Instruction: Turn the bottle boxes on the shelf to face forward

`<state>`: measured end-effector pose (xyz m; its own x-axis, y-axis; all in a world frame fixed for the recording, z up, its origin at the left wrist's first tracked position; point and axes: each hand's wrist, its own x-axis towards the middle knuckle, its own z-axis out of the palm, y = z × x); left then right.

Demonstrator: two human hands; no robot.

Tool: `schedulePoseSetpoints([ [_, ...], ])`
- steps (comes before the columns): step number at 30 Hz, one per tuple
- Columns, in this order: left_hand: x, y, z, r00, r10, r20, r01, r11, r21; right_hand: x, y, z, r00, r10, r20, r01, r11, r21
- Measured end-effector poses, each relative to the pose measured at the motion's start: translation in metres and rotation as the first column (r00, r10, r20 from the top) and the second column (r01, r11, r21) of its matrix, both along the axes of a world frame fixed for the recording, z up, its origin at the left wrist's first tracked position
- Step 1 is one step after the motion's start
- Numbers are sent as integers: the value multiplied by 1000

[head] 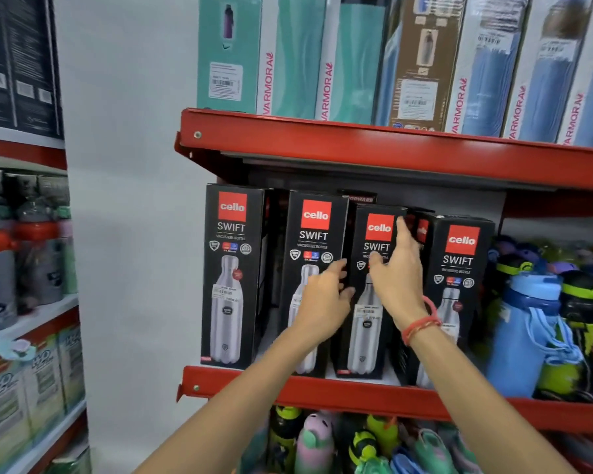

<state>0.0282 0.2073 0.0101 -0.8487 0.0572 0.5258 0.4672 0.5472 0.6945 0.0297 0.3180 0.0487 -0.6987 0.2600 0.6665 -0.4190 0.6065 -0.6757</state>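
Head view: four black bottle boxes stand in a row on the red shelf [322,388], printed fronts toward the aisle so the label reads at a glance. The third box [374,268] sits near the centre of the frame, set slightly further back than its neighbours and apparently a touch skewed, which is likely why both hands are on it.

The left hand [324,295] comes up from 7 o'clock, arm extended, palm against the box's left edge at about mid-height; its fingers [336,268] curl loosely around that edge, in the gap beside the second box [314,254]. The right hand [396,278] reaches in from 5 o'clock, wrist bent up and wearing a red thread band [420,325]. Its fingers are spread wide across the box front, with one fingertip up at 12 o'clock by the upper right corner. Neither hand is closed tight; whether the right hand's hidden fingers hook behind the right edge cannot be told.

The first box [233,268] and the fourth box [459,265] are untouched and already face forward.
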Motion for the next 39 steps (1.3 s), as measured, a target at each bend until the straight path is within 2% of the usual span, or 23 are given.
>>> schedulePoseSetpoints([
  [2, 7, -25, -1, 991, 25, -135, -11, 995, 102, 9, -20, 1, 994, 8, -113, -10, 1000, -13],
  [4, 13, -54, -8, 957, 110, -270, -54, 977, 208, 15, -44, -5, 978, 94, -185, -104, 993, -47],
  [6, 14, -86, -22, 897, 233, -375, -125, 949, 290, 17, -71, -19, 968, 184, -173, -198, 978, -69],
  [8, 15, -115, -40, 848, 345, -401, -202, 912, 358, 18, -99, -40, 949, 299, -100, -309, 945, -107],
  [9, 16, -128, -49, 848, 382, -367, -231, 890, 393, 18, -113, -52, 931, 362, -47, -365, 923, -124],
  [11, 14, -144, -65, 908, 374, -190, -260, 857, 445, 16, -134, -78, 871, 486, 78, -467, 866, -175],
  [12, 11, -153, -74, 947, 310, -85, -240, 858, 454, 15, -145, -89, 832, 542, 117, -515, 834, -199],
  [14, 4, -168, -91, 995, 86, 52, -101, 876, 472, 12, -162, -106, 779, 601, 176, -572, 797, -191],
  [16, -2, -181, -103, 984, -100, 150, 11, 864, 504, 9, -170, -116, 748, 610, 263, -576, 793, -201],
  [17, -2, -185, -105, 973, -139, 184, 28, 865, 502, 9, -172, -118, 736, 609, 295, -569, 793, -219],
  [21, 15, -200, -102, 959, -140, 246, 25, 907, 420, 17, -173, -118, 730, 608, 312, -547, 793, -268],
  [25, 30, -210, -100, 954, -174, 245, 74, 926, 370, 28, -167, -118, 734, 599, 321, -540, 801, -260],
  [33, 40, -206, -103, 971, -114, 210, 52, 959, 278, 38, -158, -120, 727, 588, 354, -547, 808, -220],
  [36, 46, -196, -102, 976, -28, 214, -33, 960, 277, 36, -150, -122, 738, 574, 355, -548, 816, -180],
  [38, 51, -181, -102, 980, 181, 87, -198, 941, 275, 36, -142, -125, 843, 482, 238, -455, 876, -162],
  [39, 54, -172, -100, 954, 300, -6, -284, 910, 300, 36, -137, -127, 908, 394, 143, -370, 914, -166],
])
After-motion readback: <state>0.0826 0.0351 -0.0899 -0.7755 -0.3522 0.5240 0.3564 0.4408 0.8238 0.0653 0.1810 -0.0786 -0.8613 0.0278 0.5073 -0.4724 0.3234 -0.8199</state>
